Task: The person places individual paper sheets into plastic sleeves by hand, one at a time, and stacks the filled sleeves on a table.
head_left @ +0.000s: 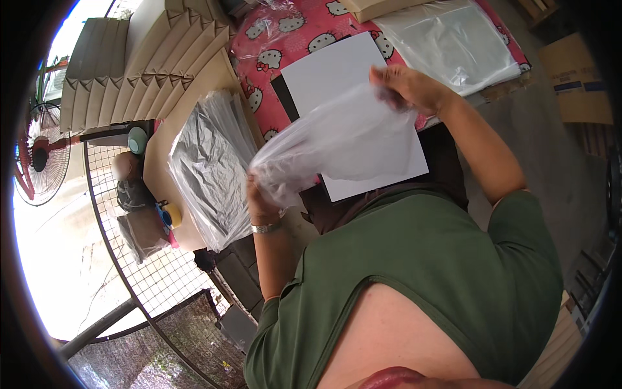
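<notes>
A clear plastic bag [343, 139] is stretched between my two hands, smeared a little by motion. My left hand [260, 198] grips its gathered left end, with the fingers partly hidden behind the plastic. At the other end, my right hand [411, 89] is closed on the bag's upper right edge; its fingertips are blurred. Beneath the bag lies a white sheet [337, 68], tilted, over a dark flat piece [283, 97]. Beside my left hand rests a pile of crinkled plastic bags [210, 159]. Another stack of clear plastic bags [447, 42] sits beyond my right hand.
A pink patterned cloth [269, 39] covers the table. Folded brown cardboard [129, 97] is stacked at the far left, near a tape roll [170, 215] and a teal round object [137, 140]. A fan [42, 155] stands by the wire mesh. At right is a cardboard box [576, 78].
</notes>
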Motion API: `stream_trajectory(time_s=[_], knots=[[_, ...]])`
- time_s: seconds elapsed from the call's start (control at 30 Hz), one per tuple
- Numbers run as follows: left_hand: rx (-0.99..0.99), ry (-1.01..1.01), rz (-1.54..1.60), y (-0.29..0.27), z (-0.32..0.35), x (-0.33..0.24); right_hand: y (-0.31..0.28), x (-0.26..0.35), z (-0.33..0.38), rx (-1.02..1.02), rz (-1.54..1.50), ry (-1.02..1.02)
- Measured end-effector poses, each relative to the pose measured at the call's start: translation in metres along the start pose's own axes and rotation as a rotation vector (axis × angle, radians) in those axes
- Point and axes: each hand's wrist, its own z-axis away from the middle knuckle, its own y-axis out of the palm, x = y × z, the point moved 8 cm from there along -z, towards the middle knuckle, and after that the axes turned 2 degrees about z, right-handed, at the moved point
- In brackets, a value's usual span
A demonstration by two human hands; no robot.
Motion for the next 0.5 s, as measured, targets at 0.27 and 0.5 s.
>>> stream_trajectory(time_s=[0.27, 0.5], knots=[[0.048, -0.079, -0.172, 0.053, -0.019, 0.020, -0.022, 0.011, -0.007, 0.094, -0.306, -0.336], [0.084, -0.162, -0.178, 0.021, -0.065, 0.015, -0.034, 0.027, -0.024, -0.121, -0.293, -0.184]])
